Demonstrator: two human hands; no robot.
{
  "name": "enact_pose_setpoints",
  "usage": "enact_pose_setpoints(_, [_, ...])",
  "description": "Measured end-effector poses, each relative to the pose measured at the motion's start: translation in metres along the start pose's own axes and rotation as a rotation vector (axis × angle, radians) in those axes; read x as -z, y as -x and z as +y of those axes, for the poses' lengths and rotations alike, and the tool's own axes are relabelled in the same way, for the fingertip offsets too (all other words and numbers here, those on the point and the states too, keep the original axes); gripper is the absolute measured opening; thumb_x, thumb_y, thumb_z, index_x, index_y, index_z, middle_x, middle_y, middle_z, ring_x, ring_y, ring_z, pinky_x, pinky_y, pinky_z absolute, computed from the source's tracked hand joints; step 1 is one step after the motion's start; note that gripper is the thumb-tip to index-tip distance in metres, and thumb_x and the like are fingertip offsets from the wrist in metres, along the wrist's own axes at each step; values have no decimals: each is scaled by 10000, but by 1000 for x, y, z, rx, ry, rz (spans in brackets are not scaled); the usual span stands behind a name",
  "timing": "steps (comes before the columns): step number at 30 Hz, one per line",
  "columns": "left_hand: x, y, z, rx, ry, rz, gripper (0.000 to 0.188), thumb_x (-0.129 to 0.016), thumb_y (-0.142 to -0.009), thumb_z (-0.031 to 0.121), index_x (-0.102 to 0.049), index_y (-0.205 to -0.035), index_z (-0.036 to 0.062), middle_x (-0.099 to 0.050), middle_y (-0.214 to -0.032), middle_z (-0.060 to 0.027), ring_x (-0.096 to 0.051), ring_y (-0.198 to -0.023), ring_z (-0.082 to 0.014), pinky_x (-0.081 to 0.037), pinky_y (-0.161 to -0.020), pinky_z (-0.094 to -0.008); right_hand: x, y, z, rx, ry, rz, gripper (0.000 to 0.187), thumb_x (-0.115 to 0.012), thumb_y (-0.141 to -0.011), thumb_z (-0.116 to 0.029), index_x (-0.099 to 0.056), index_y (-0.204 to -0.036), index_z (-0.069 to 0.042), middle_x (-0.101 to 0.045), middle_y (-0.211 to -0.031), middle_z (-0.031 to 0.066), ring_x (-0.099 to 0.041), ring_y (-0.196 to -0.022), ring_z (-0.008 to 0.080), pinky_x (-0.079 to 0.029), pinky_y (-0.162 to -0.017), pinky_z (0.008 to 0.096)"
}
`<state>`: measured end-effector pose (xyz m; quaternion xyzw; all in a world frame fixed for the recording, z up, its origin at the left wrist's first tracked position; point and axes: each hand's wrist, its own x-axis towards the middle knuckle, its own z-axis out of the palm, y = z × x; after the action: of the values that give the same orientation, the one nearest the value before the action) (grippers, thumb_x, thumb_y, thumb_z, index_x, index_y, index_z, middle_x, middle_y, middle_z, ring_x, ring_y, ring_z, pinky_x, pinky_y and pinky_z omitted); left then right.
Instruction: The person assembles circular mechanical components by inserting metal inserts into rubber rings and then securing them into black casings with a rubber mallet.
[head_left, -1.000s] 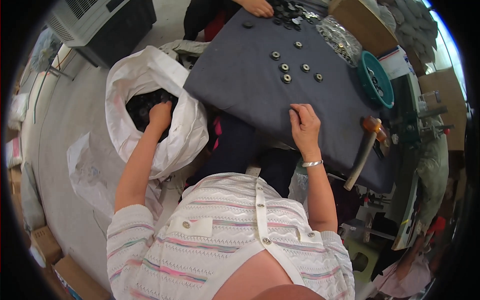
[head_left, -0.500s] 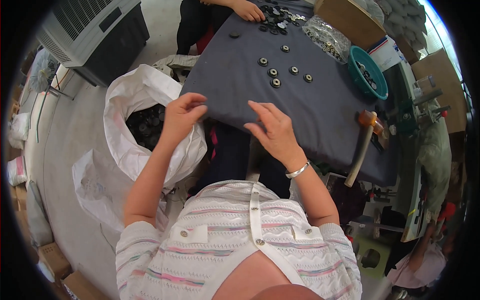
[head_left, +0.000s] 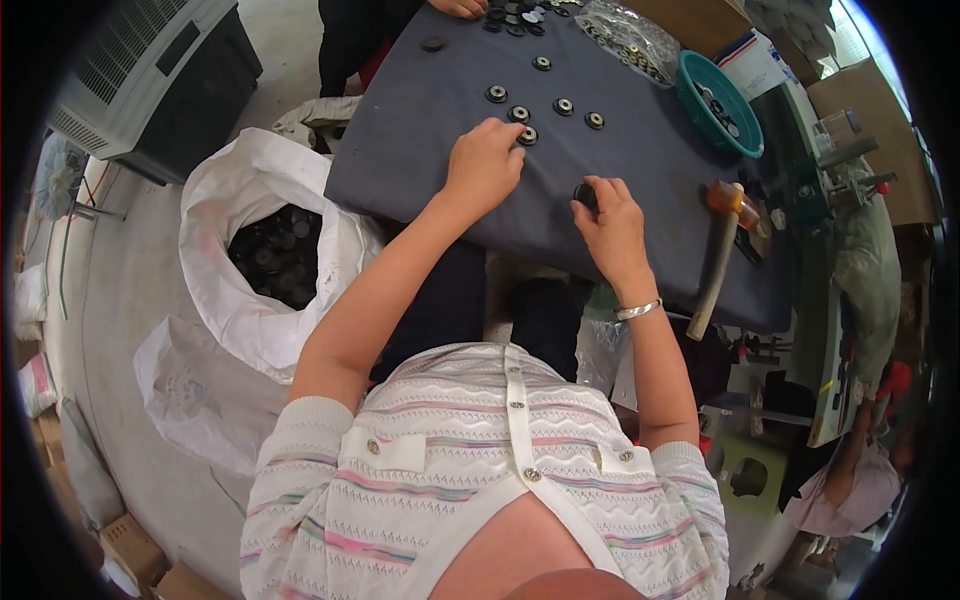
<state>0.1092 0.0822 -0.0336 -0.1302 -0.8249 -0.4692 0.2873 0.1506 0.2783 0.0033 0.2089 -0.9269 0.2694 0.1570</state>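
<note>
My left hand (head_left: 486, 162) rests on the dark grey cloth-covered table (head_left: 620, 150), fingers curled, fingertips touching a round black-and-metal disc (head_left: 527, 135). My right hand (head_left: 606, 222) is lower and to the right, pinching a small black round part (head_left: 584, 193) against the cloth. Three more discs (head_left: 562, 105) lie in a loose row just beyond my left hand. A white sack (head_left: 262, 250) full of black round parts stands open on the floor to my left.
A mallet with an orange head and wooden handle (head_left: 718, 255) lies at the table's right edge. A teal bowl (head_left: 716, 102) and a clear bag of parts (head_left: 628, 38) sit at the far right. Another person's hand (head_left: 462, 8) works at the table's far end. A grey machine (head_left: 150, 75) stands far left.
My left hand came out of the sack and moved up onto the table beside the discs. My right hand shifted right and now pinches a black part.
</note>
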Motion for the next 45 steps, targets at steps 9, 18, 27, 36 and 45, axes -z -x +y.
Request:
enact_pose_setpoints(9, [-20, -14, -12, 11, -455, -323, 157, -606, -765, 132, -678, -899, 91, -608, -911, -134, -626, -843, -291, -506, -712, -407, 1, -28, 17, -98, -42, -147, 318, -676, -752, -79, -602, -1051, 1, -588, -944, 167, -601, -852, 347, -485, -757, 402])
enact_pose_setpoints(18, [3, 16, -18, 44, -91, -21, 140, -626, -768, 101, -676, -895, 73, -605, -800, -79, -610, -701, -266, -479, -632, -363, -20, -69, 14, 136, 43, -301, 299, -660, -773, -73, -615, -1064, -22, -602, -957, 124, -585, -931, 315, -471, -809, 391])
enact_pose_setpoints(27, [1, 14, -23, 4, -84, 14, 87, -623, -761, 70, -665, -836, 58, -600, -758, -76, -603, -657, -254, -474, -596, -350, -30, -79, 16, 172, 27, -361, 298, -675, -759, -78, -638, -1047, -10, -599, -929, 129, -595, -879, 318, -478, -788, 391])
enact_pose_setpoints(36, [0, 13, -21, -3, -67, -3, 86, -626, -758, 92, -664, -830, 64, -594, -751, -70, -604, -698, -263, -477, -608, -370, -30, -90, 14, 222, 160, -451, 303, -688, -728, -52, -646, -1023, 3, -560, -840, 142, -585, -804, 323, -464, -721, 398])
enact_pose_setpoints(45, [-1, 15, -22, 34, -60, 19, 90, -620, -769, 84, -664, -842, 58, -603, -763, -77, -605, -672, -268, -479, -610, -365, -30, -86, 19, 151, 120, -449, 350, -714, -742, -128, -646, -1063, -6, -587, -875, 138, -601, -819, 322, -477, -754, 400])
